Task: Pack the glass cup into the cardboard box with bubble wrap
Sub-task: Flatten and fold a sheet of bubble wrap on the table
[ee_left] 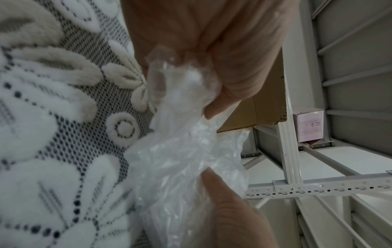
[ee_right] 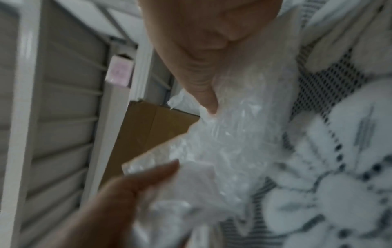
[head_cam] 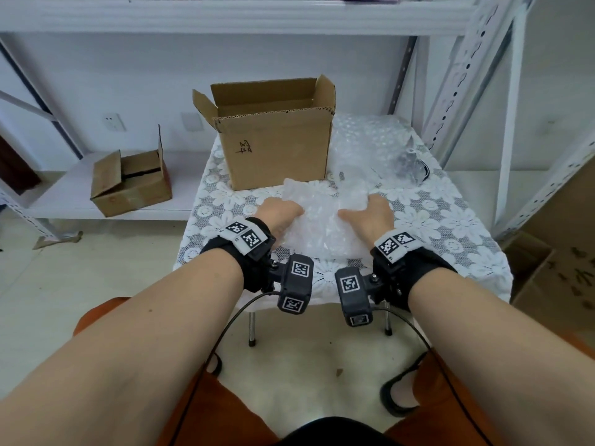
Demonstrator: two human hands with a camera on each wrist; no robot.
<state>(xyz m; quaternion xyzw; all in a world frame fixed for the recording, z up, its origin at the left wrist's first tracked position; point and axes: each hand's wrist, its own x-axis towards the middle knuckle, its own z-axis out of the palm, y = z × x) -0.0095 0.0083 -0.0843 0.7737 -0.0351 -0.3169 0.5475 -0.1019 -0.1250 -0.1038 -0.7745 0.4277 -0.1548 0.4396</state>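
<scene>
- A crumpled bundle of clear bubble wrap (head_cam: 325,220) lies on the tabletop's white floral lace cloth (head_cam: 450,226); the glass cup cannot be made out, presumably inside.
- The left hand (head_cam: 280,211) and right hand (head_cam: 372,211) each pinch one side of the bundle.
- Just behind it, the open brown cardboard box (head_cam: 277,146) looks empty, so wrapping seems underway and boxing remains.

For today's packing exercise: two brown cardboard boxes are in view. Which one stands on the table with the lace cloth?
The larger cardboard box, flaps up, with handwriting on its front. The smaller box sits on the low shelf to the left.
</scene>
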